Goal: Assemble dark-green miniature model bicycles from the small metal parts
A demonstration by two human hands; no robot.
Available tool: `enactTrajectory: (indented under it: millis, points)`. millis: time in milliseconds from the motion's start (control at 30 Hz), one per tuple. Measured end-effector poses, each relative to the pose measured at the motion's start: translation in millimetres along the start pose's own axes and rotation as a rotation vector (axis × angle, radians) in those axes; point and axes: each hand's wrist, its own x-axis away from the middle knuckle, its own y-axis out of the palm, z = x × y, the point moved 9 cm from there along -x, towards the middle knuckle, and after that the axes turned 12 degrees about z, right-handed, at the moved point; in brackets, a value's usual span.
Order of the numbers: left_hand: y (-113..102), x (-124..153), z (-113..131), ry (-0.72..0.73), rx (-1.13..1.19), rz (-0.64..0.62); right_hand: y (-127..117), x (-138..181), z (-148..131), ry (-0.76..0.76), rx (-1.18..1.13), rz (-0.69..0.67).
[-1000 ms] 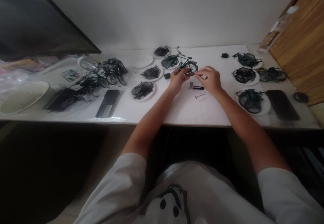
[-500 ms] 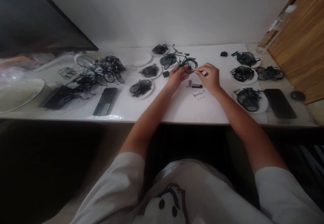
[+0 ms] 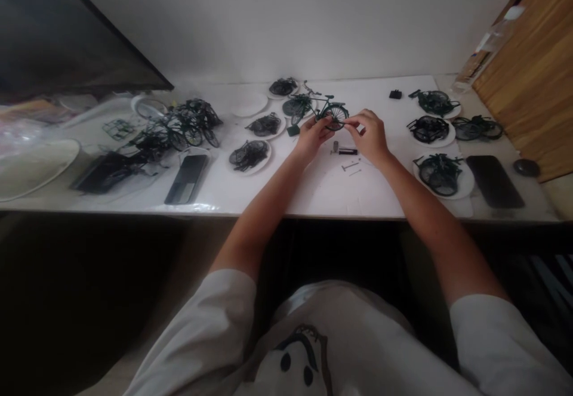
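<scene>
A dark green miniature bicycle (image 3: 329, 98) is held up over the table, its rear wheel to the right. My left hand (image 3: 312, 138) grips it low by the rear wheel, thumb on the near side. At the wheel's right edge, the thumb and fingertips of my right hand (image 3: 371, 135) are pinched together; whatever lies between them is too small to make out. Below the hands lie a small black part (image 3: 348, 151), a grey metal piece (image 3: 335, 147) and a thin T-shaped piece (image 3: 350, 166). A dark green block (image 3: 293, 130) sits just left of my left hand.
White plates with dark bicycle parts (image 3: 249, 155) stand left, and more parts (image 3: 440, 174) fill plates on the right. Finished-looking miniature bicycles (image 3: 192, 118) cluster at left. Phones (image 3: 187, 178) lie on both sides. A clear bottle (image 3: 490, 44) leans by the wooden panel.
Both hands stay at the rear wheel with almost no movement. The bicycle and my right hand appear shifted very slightly left.
</scene>
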Motion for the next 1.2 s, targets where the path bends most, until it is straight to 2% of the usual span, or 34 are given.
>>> enactTrajectory:
  millis: [400, 667, 1000, 1200]
  points:
    - [3, 1, 0, -0.041, 0.031, -0.019, -1, 1, 2, -0.005, -0.003, 0.025]
    - [6, 1, -4, -0.042, 0.020, -0.066, -3, 1, 7, 0.048, 0.001, 0.077]
    - [11, 9, -4, -0.095, -0.074, -0.105, -11, 2, 8, -0.017, 0.027, 0.161]
    - [11, 10, -4, -0.086, -0.069, -0.119, -9, 1, 10, -0.014, 0.026, 0.168]
